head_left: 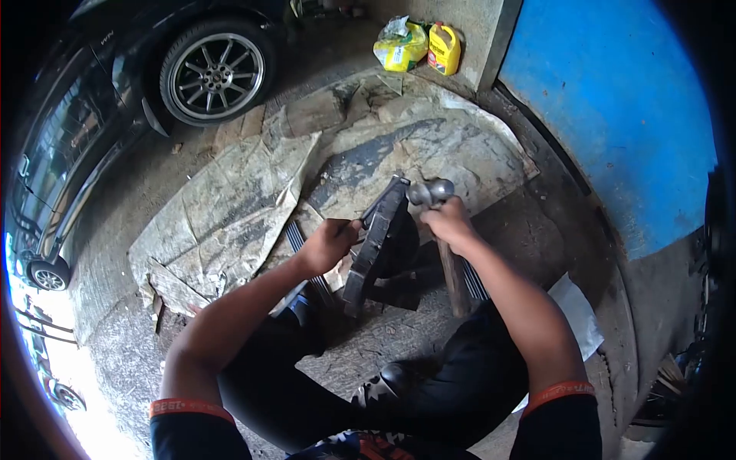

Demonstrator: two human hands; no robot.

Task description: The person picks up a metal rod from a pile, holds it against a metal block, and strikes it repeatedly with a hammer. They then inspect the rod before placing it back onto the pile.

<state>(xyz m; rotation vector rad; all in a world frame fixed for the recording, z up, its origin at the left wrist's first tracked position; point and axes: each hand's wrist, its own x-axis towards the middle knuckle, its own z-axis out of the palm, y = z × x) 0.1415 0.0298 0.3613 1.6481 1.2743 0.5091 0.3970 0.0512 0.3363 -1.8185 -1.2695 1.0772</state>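
My right hand [449, 221] is closed round a ball-peen hammer [453, 280], gripping its wooden handle just below the metal head. The head is right beside the upper end of a long, dark, greasy metal part [373, 249], which stands tilted between my legs. On the other side of that part, my left hand [331, 245] forms a fist round a thin dark metal rod [377, 205], which slants up along the part toward the hammer head. The fingers hide the rod's lower end.
A stained, crumpled sheet [222, 199] covers the floor ahead. Beyond it stand a yellow jug [444, 50] and a yellow bag [400, 50] by the wall. A dark car [84, 100] is parked on the left, its front wheel [215, 78] near the sheet. A blue panel [613, 100] rises on the right.
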